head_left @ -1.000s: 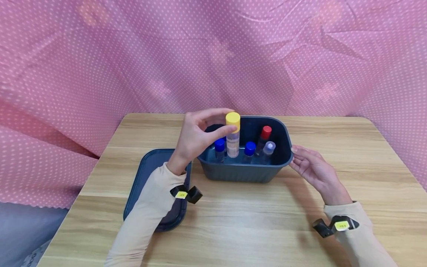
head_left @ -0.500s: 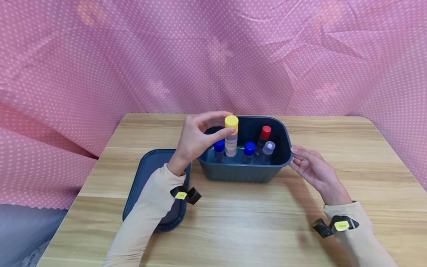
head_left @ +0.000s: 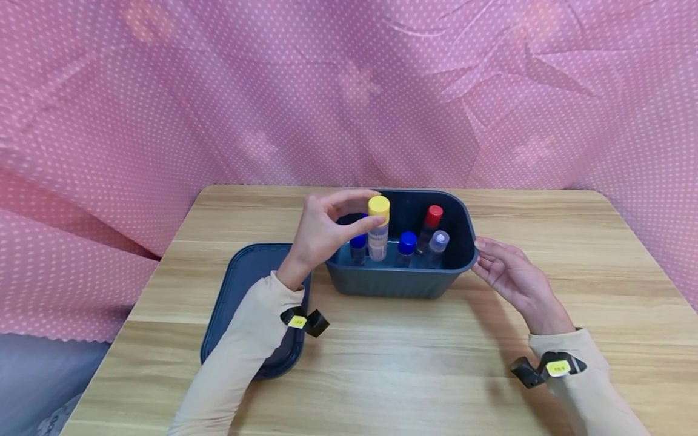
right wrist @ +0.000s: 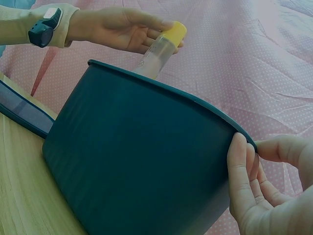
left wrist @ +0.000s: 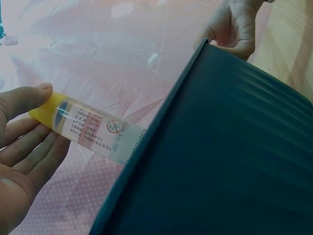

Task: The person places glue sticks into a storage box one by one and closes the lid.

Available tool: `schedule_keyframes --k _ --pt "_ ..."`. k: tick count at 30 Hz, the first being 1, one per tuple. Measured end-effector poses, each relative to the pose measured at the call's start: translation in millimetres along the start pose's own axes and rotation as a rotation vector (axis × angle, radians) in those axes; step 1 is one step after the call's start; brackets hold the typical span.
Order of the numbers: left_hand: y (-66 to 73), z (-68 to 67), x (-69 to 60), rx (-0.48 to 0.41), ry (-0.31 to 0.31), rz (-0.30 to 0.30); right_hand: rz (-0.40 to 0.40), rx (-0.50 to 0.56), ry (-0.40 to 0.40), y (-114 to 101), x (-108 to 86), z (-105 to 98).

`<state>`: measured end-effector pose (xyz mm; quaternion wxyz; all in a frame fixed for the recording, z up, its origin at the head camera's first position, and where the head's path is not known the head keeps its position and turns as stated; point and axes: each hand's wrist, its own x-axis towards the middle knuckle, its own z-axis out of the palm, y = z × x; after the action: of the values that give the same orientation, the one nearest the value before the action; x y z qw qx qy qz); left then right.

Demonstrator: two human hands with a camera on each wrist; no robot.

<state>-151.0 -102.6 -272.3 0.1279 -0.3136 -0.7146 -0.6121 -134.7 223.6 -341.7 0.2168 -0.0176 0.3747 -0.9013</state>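
My left hand (head_left: pixel 327 230) pinches the yellow cap of a clear, labelled glue bottle (head_left: pixel 378 233) between thumb and fingers. The bottle is upright, its lower part inside the dark blue plastic box (head_left: pixel 392 283); whether its base touches the floor I cannot tell. In the left wrist view, the box wall hides the bottom of the glue bottle (left wrist: pixel 98 128). At the box's right end my right hand (head_left: pixel 512 281) pinches the rim between thumb and fingers, as the right wrist view shows. Inside stand blue-capped bottles (head_left: pixel 406 243), a red-capped bottle (head_left: pixel 433 218) and a clear-capped bottle (head_left: pixel 438 243).
A dark blue lid (head_left: pixel 256 272) lies flat on the wooden table (head_left: pixel 414 363) left of the box, partly under my left forearm. Behind the table hangs a pink dotted cloth (head_left: pixel 349 91).
My left hand has lowered the glue bottle a little into the box; its yellow cap sits lower than before. The right hand and the box have hardly moved.
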Motion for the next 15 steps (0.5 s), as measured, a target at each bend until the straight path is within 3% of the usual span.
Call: schedule_keyframes --k 15 --pt "-8.9 5.6 -9.7 0.042 -0.032 -0.064 -0.006 -0.003 -0.009 0.5 0.5 -0.5"
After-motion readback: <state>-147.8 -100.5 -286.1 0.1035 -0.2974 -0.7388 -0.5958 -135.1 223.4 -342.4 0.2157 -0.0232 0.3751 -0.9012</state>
